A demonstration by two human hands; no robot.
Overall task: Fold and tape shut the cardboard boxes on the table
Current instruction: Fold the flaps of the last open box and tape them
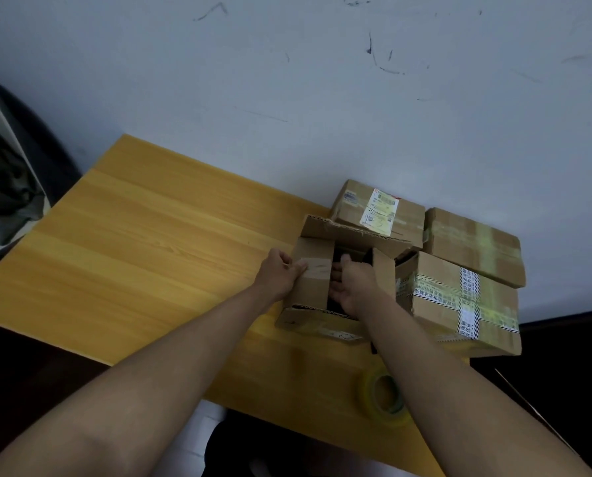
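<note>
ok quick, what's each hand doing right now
Left hand: grips the left flap of the open box.
Right hand: fingers reach into the gap between the flaps; grip cannot be told.

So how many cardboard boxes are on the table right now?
4: the open box under both hands, the labelled box behind it, the far-right box, and the near-right taped box. None look hidden.

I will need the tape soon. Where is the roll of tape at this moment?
In the head view the roll of clear tape lies on the yellow table near its front edge, beside the right forearm and nearer the person than the open box.
</note>
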